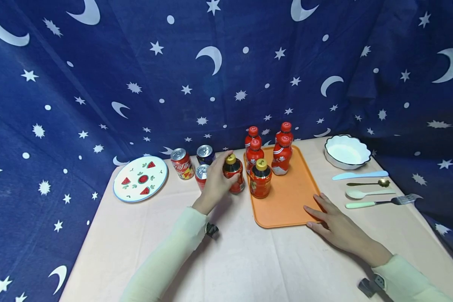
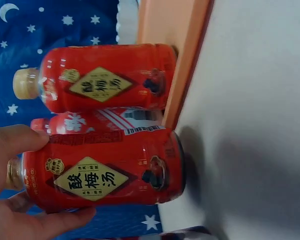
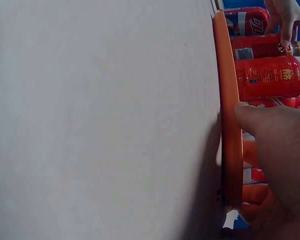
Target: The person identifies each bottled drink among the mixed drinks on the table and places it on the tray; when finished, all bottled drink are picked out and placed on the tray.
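Note:
My left hand (image 1: pixel 218 178) grips a red sour plum drink bottle (image 2: pixel 105 170) with a gold cap, fingers and thumb around its upper part. The bottle is upright, just left of the orange tray (image 1: pixel 290 205); whether its base touches the table I cannot tell. A matching gold-capped bottle (image 1: pixel 260 184) stands on the tray's left side. Behind it on the tray are several smaller red bottles (image 1: pixel 282 157) with red caps. My right hand (image 1: pixel 337 224) rests at the tray's front right corner, fingers spread, the thumb touching the rim (image 3: pixel 230 95).
Left of the held bottle stand a red can (image 1: pixel 182 164), a dark blue can (image 1: pixel 205 155) and a partly hidden can (image 1: pixel 201 174). A watermelon-patterned plate (image 1: pixel 140 179) lies far left. At right are a white bowl (image 1: pixel 347 153), a blue knife (image 1: pixel 360 175), spoons (image 1: pixel 368 193) and a fork (image 1: pixel 381 202).

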{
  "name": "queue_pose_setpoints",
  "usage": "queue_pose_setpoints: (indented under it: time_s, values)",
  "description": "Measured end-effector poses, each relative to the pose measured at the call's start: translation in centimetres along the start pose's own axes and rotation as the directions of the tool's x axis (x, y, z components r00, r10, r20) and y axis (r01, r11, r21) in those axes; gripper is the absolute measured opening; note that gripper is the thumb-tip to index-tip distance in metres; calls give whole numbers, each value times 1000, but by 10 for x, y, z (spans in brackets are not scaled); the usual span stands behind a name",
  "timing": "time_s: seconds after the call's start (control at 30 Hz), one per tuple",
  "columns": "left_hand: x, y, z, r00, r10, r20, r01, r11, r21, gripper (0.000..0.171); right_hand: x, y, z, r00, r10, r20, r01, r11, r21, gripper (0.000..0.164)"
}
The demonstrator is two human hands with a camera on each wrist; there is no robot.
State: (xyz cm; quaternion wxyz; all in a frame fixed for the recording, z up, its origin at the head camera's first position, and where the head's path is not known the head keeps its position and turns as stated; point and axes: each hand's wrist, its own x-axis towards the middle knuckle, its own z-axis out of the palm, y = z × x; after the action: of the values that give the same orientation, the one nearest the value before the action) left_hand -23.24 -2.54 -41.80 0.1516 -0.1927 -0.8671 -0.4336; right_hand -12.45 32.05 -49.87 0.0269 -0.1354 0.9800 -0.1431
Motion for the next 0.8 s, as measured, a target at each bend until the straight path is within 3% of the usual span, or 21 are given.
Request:
queue_pose_setpoints:
  time_s: [0.47,0.63,0.8]
  values:
    - [-25,26,-17,995,89,-35,-87,994,60,73,-1,1,-1,1000,-4,-7,4,1000,-10,63]
    - [-33,47,-22,990,142,-9,-142,990,18,74,-1,0,-1,1000,-1,-18,1,1000,-6,62]
    - [-37,68,-20,971,235,47,-233,971,-58,70,0,-1,-1,1000,9,4,-9,1000,1,63]
